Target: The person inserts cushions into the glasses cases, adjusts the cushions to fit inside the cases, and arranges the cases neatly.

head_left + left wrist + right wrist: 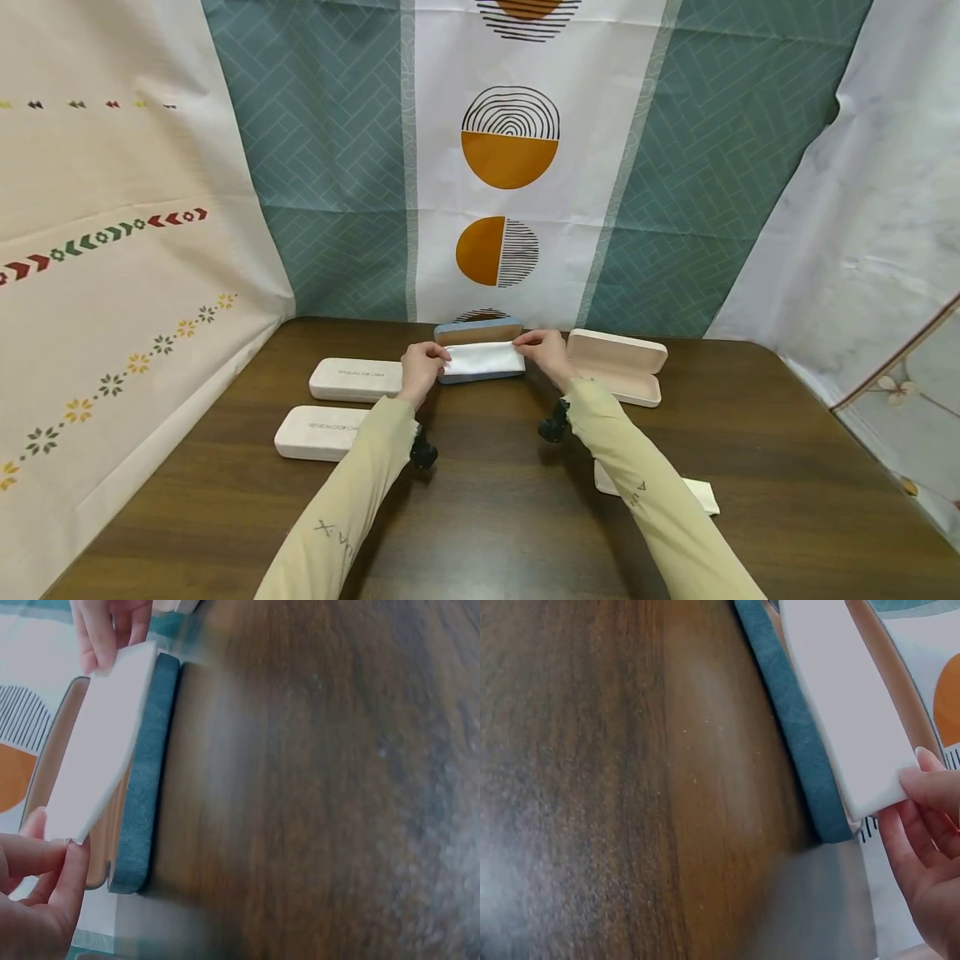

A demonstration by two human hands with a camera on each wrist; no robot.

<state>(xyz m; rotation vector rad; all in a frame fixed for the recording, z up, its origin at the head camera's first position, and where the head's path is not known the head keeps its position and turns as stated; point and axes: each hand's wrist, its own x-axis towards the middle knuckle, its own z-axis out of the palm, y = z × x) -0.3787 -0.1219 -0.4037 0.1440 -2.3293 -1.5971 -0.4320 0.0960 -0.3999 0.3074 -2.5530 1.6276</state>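
Note:
Both hands hold a folded white cloth [486,358] by its opposite ends, stretched over an open blue glasses case [482,378]. My left hand [422,372] pinches the left end between thumb and fingers, as the left wrist view shows close up. At the other end my right hand [930,840] pinches a corner, thumb on top and fingers beneath. The case has a tan lining [118,806], and its raised lid leans back behind the cloth. Much of the case's inside is hidden under the cloth.
Two closed white glasses cases [352,379] [315,435] lie at the left. An open case with a pale pink lining [611,358] stands right of my right hand. Under my right forearm are a partly hidden white case [606,481] and a pale cloth [703,495]. Patterned fabric [510,200] hangs behind the table.

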